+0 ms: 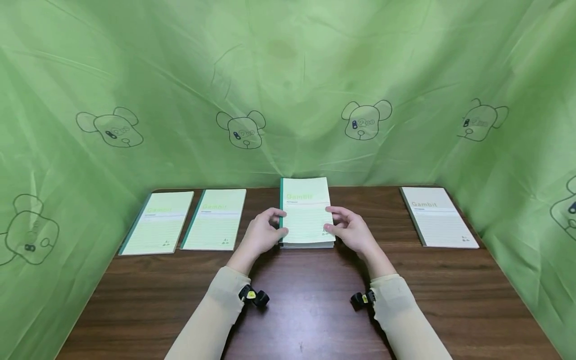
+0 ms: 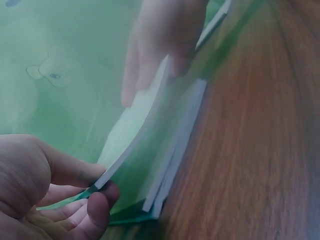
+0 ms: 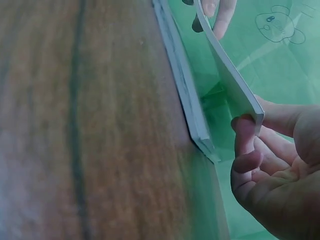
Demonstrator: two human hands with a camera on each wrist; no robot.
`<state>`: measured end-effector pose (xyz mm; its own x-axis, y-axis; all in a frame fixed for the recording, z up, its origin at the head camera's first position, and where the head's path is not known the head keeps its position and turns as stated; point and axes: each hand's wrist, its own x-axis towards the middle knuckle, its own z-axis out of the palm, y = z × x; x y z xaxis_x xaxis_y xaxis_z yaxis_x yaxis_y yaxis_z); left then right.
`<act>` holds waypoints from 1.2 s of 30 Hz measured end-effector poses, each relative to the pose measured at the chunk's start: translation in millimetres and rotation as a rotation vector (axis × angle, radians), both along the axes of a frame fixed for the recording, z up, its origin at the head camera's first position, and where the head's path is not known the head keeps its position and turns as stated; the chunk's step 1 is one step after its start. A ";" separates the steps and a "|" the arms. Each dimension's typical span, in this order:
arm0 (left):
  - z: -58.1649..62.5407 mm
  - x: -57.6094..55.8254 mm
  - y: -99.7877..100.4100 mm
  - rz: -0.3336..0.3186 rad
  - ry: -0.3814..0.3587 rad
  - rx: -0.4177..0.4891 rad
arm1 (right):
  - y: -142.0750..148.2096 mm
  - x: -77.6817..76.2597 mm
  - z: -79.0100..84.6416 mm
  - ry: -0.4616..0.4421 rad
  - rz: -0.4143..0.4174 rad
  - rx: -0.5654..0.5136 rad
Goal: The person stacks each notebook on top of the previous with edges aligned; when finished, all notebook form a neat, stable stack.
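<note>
Between both hands is a pale green notebook (image 1: pixel 306 210) with a dark green spine, held by its two side edges. My left hand (image 1: pixel 264 230) pinches the spine side, thumb on top and fingers beneath, as the left wrist view shows. On the opposite edge my right hand (image 1: pixel 351 230) pinches a corner between thumb and fingers. The held notebook (image 3: pixel 232 75) is raised and slightly bowed, with a gap below it. Under it a small stack of notebooks (image 2: pixel 177 155) lies on the table, its edges roughly aligned.
Two more notebooks, one at far left (image 1: pixel 155 225) and one beside it (image 1: pixel 213 220), lie on the brown wooden table (image 1: pixel 310 305). Another notebook (image 1: pixel 440 220) lies at the right. A green cloth (image 1: pixel 297 75) with bear-head drawings hangs behind and at both sides.
</note>
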<state>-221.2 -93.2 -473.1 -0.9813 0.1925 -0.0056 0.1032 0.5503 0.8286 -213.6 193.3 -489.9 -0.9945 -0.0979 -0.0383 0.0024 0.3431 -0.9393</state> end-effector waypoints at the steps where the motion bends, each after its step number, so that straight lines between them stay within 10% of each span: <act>1: -0.4 -0.4 0.0 -0.005 -0.004 -0.007 | -0.7 0.2 0.1 0.000 0.004 0.011; 36: -22.9 -10.8 -3.6 -0.035 -0.040 -0.147 | 4.4 -0.9 -3.9 -0.024 0.050 0.149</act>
